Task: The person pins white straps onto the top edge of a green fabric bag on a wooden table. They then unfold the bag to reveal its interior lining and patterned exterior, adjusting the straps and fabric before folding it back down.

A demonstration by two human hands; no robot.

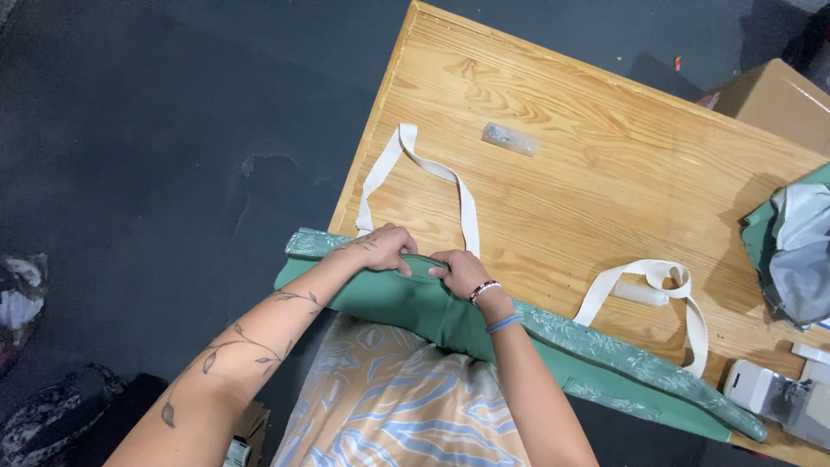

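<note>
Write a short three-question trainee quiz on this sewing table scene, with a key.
1. True or false: both the left hand and the right hand grip the edge of the green fabric.
2. Which colour are the two strap loops lying on the wooden table? A) cream B) red C) black
3. What small clear thing lies alone further up the table, beyond the straps?

Key: 1. True. 2. A. 3. A small clear plastic packet.
</note>
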